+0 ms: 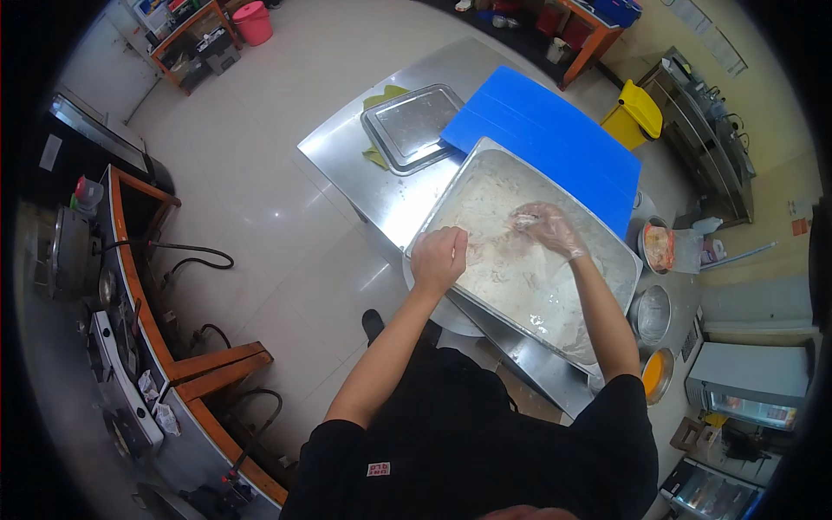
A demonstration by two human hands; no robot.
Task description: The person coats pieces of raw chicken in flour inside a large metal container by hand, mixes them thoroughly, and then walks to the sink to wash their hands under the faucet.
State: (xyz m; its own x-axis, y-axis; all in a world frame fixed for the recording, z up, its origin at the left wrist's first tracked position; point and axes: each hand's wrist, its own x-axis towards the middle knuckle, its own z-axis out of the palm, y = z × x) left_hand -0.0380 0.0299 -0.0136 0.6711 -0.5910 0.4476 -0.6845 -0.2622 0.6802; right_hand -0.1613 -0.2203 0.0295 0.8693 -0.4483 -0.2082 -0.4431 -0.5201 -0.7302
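A large rectangular metal pan point(478, 153) lies before me, its bottom covered with white flour-like powder point(494, 273). My right hand point(549, 227), in a clear plastic glove, is over the powder with its fingers bent around a small whitish coated piece point(525, 221). My left hand point(440, 259) looks bare and is curled at the pan's near left rim; whether it grips the rim or holds anything, I cannot tell. Pale reddish patches show in the powder between the two hands.
A blue board point(552, 136) and a metal tray point(416, 127) over green leaves point(375, 157) lie on the steel table point(344, 140). Metal bowls stand at the right, one with orange liquid point(655, 374), one beside an orange-and-clear bag point(658, 247). A gas stove point(127, 383) is at left.
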